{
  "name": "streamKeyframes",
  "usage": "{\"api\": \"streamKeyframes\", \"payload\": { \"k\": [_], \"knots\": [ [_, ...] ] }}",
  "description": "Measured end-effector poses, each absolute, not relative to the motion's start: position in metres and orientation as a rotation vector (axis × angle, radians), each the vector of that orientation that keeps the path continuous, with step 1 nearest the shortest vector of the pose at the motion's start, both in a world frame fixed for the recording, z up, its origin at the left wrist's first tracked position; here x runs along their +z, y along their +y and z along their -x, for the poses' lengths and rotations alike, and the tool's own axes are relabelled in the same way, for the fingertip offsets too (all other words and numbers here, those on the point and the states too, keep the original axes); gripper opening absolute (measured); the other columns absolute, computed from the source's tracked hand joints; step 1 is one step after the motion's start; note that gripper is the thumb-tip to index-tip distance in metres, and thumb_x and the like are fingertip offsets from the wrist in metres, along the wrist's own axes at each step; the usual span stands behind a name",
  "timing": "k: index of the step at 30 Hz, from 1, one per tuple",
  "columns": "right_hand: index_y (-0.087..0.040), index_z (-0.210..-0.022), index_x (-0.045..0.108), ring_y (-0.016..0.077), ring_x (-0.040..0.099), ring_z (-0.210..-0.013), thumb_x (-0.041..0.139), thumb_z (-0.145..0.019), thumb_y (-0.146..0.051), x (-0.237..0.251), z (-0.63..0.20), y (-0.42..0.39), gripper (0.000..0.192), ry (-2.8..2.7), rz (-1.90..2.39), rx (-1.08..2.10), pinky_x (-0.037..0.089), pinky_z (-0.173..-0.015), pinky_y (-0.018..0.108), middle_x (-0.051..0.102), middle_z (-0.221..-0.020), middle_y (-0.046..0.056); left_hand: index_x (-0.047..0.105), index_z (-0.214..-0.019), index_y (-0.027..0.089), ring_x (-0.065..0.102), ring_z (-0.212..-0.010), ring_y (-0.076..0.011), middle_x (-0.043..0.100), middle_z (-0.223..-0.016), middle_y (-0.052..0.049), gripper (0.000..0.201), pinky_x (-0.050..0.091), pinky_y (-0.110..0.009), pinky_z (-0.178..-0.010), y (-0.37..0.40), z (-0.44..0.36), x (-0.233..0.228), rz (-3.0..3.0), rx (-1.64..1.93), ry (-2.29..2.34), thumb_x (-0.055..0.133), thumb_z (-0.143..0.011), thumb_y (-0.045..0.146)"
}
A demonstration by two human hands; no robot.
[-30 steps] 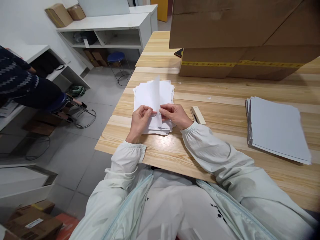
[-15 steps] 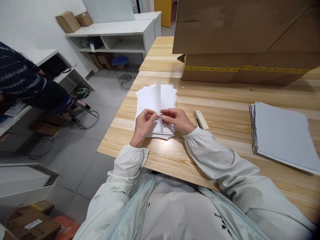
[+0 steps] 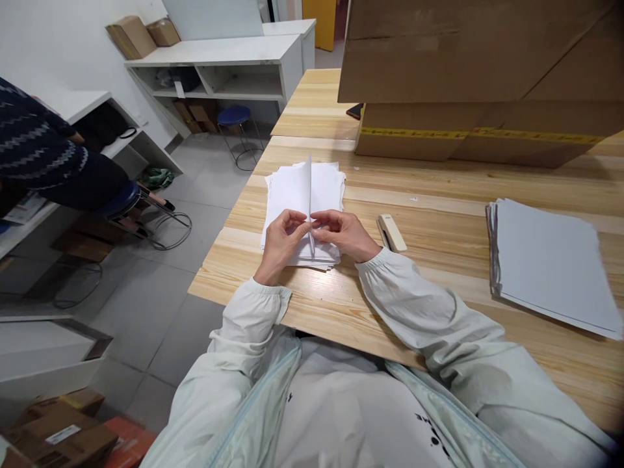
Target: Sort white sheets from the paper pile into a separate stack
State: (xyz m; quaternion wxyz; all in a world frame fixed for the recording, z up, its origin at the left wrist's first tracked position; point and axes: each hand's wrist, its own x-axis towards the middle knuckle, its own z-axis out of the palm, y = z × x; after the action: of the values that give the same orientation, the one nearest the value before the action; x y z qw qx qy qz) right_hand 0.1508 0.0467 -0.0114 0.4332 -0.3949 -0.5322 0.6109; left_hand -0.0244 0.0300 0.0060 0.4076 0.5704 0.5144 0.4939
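Observation:
A loose stack of white paper (image 3: 327, 185) lies near the left end of the wooden table. Above it, some folded paper (image 3: 309, 188) stands nearly on edge, pinched from both sides. My left hand (image 3: 285, 239) closes on its left face with thumb and fingertips. From the other side, my right hand (image 3: 347, 233) holds the same paper, its fingertips meeting those of the left. How many sheets are between the fingers, I cannot tell. A cream stapler (image 3: 392, 233) rests on the table just right of my right hand.
Farther right lies a thicker pile of large white sheets (image 3: 550, 260). A big cardboard box (image 3: 468, 130) stands at the back of the wooden table (image 3: 439, 201), a dark phone (image 3: 354, 111) beside it. At left, a person (image 3: 43, 143) sits on a stool.
The folded paper has turned from leaning open to nearly edge-on. Both hands have shifted very slightly, the fingertips drawing closer together at the paper.

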Motion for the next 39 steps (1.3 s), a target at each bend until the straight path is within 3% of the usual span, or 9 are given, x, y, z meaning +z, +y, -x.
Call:
{"api": "streamKeyframes", "payload": {
  "k": [6, 9, 13, 17, 22, 27, 33, 37, 39],
  "knots": [
    [-0.017, -0.11, 0.069, 0.0134, 0.066, -0.074, 0.083, -0.071, -0.04, -0.007, -0.15, 0.047, 0.047, -1.328, 0.969, 1.548, 0.06, -0.066, 0.028, 0.069, -0.086, 0.002, 0.066, -0.097, 0.02, 0.067, -0.075, -0.0141, 0.073, -0.079, 0.0, 0.023, 0.048, -0.027, -0.072, 0.03, 0.025, 0.004, -1.398, 1.221, 1.294, 0.074, -0.078, 0.029],
    [-0.019, -0.134, 0.056, 0.0134, 0.063, -0.068, 0.075, -0.079, -0.045, -0.004, -0.149, 0.044, 0.063, -1.32, 1.057, 1.449, 0.058, -0.06, 0.028, 0.068, -0.089, 0.002, 0.06, -0.102, 0.021, 0.06, -0.061, -0.0111, 0.068, -0.07, 0.005, 0.032, 0.045, -0.025, -0.062, 0.029, 0.025, 0.007, -1.305, 1.23, 1.284, 0.073, -0.073, 0.023],
    [-0.027, -0.151, 0.042, 0.0117, 0.06, -0.064, 0.075, -0.076, -0.026, -0.002, -0.151, 0.041, 0.082, -1.459, 1.174, 1.141, 0.055, -0.065, 0.029, 0.068, -0.108, 0.005, 0.054, -0.101, 0.023, 0.052, -0.05, -0.0091, 0.058, -0.059, 0.01, 0.041, 0.042, -0.024, -0.056, 0.03, 0.026, 0.01, -1.122, 1.312, 1.248, 0.07, -0.064, 0.016],
    [-0.024, -0.136, 0.061, 0.0133, 0.059, -0.067, 0.066, -0.077, -0.018, -0.009, -0.152, 0.044, 0.06, -1.572, 1.195, 1.023, 0.053, -0.07, 0.03, 0.068, -0.097, 0.003, 0.052, -0.105, 0.023, 0.055, -0.054, -0.0111, 0.06, -0.061, 0.009, 0.05, 0.045, -0.027, -0.061, 0.035, 0.033, 0.008, -0.988, 1.379, 1.187, 0.07, -0.059, 0.017],
    [-0.018, -0.101, 0.075, 0.0156, 0.058, -0.073, 0.061, -0.085, -0.031, -0.008, -0.151, 0.046, 0.025, -1.606, 1.211, 1.02, 0.05, -0.069, 0.029, 0.066, -0.079, 0.003, 0.056, -0.105, 0.022, 0.065, -0.068, -0.0146, 0.069, -0.073, 0.004, 0.045, 0.05, -0.03, -0.073, 0.034, 0.041, 0.01, -0.985, 1.346, 1.088, 0.071, -0.062, 0.02],
    [-0.02, -0.06, 0.054, 0.0126, 0.044, -0.061, 0.059, -0.088, -0.061, 0.011, -0.141, 0.047, 0.05, -1.647, 1.304, 0.958, 0.041, -0.06, 0.027, 0.046, -0.058, -0.001, 0.07, -0.104, 0.02, 0.068, -0.077, -0.0164, 0.072, -0.072, -0.001, 0.033, 0.05, -0.031, -0.086, 0.025, 0.035, 0.016, -1.283, 1.116, 1.06, 0.065, -0.087, 0.048],
    [-0.02, -0.053, 0.046, 0.011, 0.043, -0.062, 0.068, -0.075, -0.025, 0.017, -0.137, 0.066, 0.032, -1.559, 1.293, 0.893, 0.033, -0.058, 0.025, 0.043, -0.055, -0.004, 0.07, -0.101, 0.021, 0.064, -0.064, -0.0141, 0.068, -0.066, 0.001, 0.037, 0.051, -0.028, -0.071, 0.02, 0.043, 0.011, -1.195, 1.339, 1.152, 0.073, -0.082, 0.052],
    [-0.018, -0.068, 0.07, 0.0153, 0.057, -0.068, 0.074, -0.071, -0.026, 0.031, -0.174, 0.03, 0.01, -1.401, 1.096, 1.05, 0.045, -0.063, 0.029, 0.063, -0.068, 0.0, 0.065, -0.104, 0.025, 0.067, -0.075, -0.011, 0.072, -0.088, 0.0, 0.031, 0.054, -0.025, -0.078, -0.001, 0.057, 0.024, -0.971, 1.769, 1.242, 0.076, -0.08, 0.041],
    [-0.021, -0.077, 0.078, 0.0177, 0.061, -0.069, 0.081, -0.069, -0.031, 0.034, -0.198, -0.006, 0.013, -1.36, 1.081, 1.09, 0.051, -0.064, 0.032, 0.071, -0.074, 0.001, 0.063, -0.112, 0.027, 0.071, -0.097, -0.0144, 0.073, -0.109, -0.003, 0.039, 0.055, -0.028, -0.09, -0.017, 0.055, 0.032, -0.94, 1.635, 1.183, 0.077, -0.08, 0.044]
  ]
}}
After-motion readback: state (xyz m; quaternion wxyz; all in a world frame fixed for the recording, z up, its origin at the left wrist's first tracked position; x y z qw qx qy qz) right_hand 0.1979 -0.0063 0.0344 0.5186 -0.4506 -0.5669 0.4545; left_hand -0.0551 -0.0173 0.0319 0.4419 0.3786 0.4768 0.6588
